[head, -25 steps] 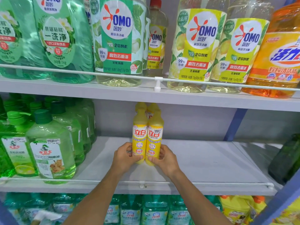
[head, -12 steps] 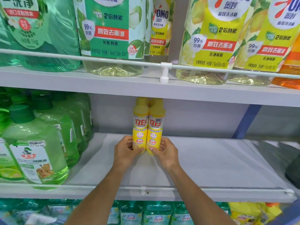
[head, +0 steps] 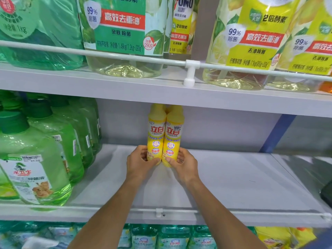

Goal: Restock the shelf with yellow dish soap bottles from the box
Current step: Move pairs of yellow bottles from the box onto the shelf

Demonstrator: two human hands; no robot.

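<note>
Two yellow dish soap bottles stand upright side by side on the middle shelf (head: 224, 177). My left hand (head: 139, 163) grips the base of the left bottle (head: 156, 133). My right hand (head: 183, 163) grips the base of the right bottle (head: 173, 135). The bottles touch each other. Further yellow bottle tops show just behind them under the upper shelf. The box is not in view.
Green soap bottles (head: 36, 159) fill the left of the middle shelf. A white guard rail (head: 233, 212) runs along its front edge. Large bottles (head: 251, 42) stand on the upper shelf. A blue upright (head: 276, 133) stands at the right. Refill packs (head: 161, 238) lie below.
Both hands have pushed the two bottles deeper into the shelf. The camera has moved closer and the view has shifted down.
</note>
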